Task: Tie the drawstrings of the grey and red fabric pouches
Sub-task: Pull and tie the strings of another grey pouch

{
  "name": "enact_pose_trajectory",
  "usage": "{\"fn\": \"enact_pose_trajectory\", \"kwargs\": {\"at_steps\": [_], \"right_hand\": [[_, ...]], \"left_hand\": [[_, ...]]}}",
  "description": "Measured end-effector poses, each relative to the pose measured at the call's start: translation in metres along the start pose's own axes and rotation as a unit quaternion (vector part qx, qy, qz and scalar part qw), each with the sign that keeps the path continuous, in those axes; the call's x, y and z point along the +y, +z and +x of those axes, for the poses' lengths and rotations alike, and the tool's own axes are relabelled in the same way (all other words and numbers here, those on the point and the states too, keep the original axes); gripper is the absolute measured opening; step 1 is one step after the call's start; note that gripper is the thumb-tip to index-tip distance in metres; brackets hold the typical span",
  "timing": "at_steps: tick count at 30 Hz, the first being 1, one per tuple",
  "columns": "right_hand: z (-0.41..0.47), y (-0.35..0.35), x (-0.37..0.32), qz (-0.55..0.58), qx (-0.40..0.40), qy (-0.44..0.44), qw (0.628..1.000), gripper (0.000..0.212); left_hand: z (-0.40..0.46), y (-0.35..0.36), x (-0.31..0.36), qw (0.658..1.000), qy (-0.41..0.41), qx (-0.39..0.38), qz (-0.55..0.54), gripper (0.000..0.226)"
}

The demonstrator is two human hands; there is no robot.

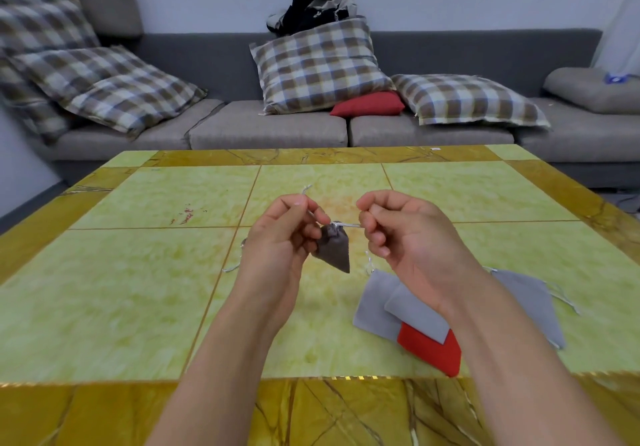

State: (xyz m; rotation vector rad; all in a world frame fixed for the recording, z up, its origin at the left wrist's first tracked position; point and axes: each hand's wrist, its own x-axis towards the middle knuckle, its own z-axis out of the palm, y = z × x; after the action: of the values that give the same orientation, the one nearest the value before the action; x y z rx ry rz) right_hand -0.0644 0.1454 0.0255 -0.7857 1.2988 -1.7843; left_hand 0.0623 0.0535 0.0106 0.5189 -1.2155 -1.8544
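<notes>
A small grey pouch (334,249) hangs above the table between my hands, its mouth gathered tight by a pale drawstring (346,226). My left hand (280,234) pinches one end of the string, which sticks up past my fingers. My right hand (398,230) pinches the other end, pulled out to the right. On the table at the right lies a heap of flat pouches: grey pouches (377,301) overlapping a red pouch (433,350), and another grey one (533,303) partly hidden behind my right forearm.
The yellow-green tiled table (138,272) has a golden-brown border. A loose bit of pale string (232,268) shows left of my left wrist. Behind the table stands a grey sofa (270,126) with plaid cushions, a red cushion (369,104) and a dark bag.
</notes>
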Motion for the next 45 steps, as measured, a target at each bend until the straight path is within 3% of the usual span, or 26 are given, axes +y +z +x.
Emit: {"fn": "enact_pose_trajectory", "kwargs": {"at_steps": [2,4,6,8,11,13,16,18,22,24,30,34,39,41,45], "right_hand": [[-0.002,0.000,0.000,-0.164,0.005,-0.044,0.985,0.018],[-0.003,0.001,0.003,-0.333,-0.002,-0.106,0.937,0.007],[-0.004,0.002,0.009,-0.458,-0.009,-0.146,0.877,0.009],[-0.003,0.002,0.013,-0.521,0.008,-0.157,0.839,0.014],[-0.001,-0.004,0.011,-0.540,0.038,-0.141,0.829,0.022],[0.001,-0.008,0.008,-0.528,0.032,-0.127,0.839,0.020],[0.000,-0.007,0.009,-0.511,0.002,-0.116,0.851,0.014],[0.001,-0.005,0.011,-0.524,-0.013,-0.111,0.844,0.005],[0.006,-0.008,0.015,-0.570,-0.022,-0.087,0.817,0.014],[0.005,-0.011,0.016,-0.579,-0.026,-0.093,0.809,0.012],[0.002,-0.015,0.015,-0.577,-0.044,-0.103,0.809,0.019],[0.000,-0.012,0.014,-0.546,-0.050,-0.114,0.829,0.023],[0.003,-0.015,0.013,-0.518,-0.025,-0.130,0.845,0.022],[0.003,-0.017,0.012,-0.479,-0.039,-0.116,0.869,0.014],[0.002,-0.016,0.011,-0.438,-0.077,-0.113,0.888,0.020]], "left_hand": [[0.000,0.000,0.002,1.000,-0.008,-0.005,0.001,0.021],[-0.001,0.001,0.002,1.000,-0.008,-0.007,0.004,0.022],[-0.002,0.004,-0.002,1.000,0.003,-0.007,0.028,0.023],[-0.002,0.005,-0.006,0.998,0.011,0.003,0.055,0.022],[-0.002,0.002,-0.008,0.988,0.035,0.014,0.147,0.014],[-0.003,-0.002,-0.010,0.953,0.082,-0.001,0.292,0.011],[-0.005,-0.009,-0.013,0.844,0.163,-0.035,0.509,0.022],[-0.004,-0.015,-0.014,0.787,0.201,-0.048,0.582,0.018],[0.002,-0.024,-0.013,0.747,0.205,-0.082,0.627,0.006],[0.002,-0.025,-0.013,0.760,0.188,-0.090,0.616,0.008],[-0.001,-0.018,-0.013,0.881,0.043,-0.089,0.462,0.020],[-0.004,-0.011,-0.011,0.948,-0.009,-0.106,0.299,0.024],[-0.005,-0.004,-0.011,0.980,-0.017,-0.091,0.174,0.026],[-0.005,-0.005,-0.011,0.982,-0.014,-0.085,0.166,0.023],[-0.002,-0.008,-0.012,0.984,-0.016,-0.080,0.158,0.022]]}}
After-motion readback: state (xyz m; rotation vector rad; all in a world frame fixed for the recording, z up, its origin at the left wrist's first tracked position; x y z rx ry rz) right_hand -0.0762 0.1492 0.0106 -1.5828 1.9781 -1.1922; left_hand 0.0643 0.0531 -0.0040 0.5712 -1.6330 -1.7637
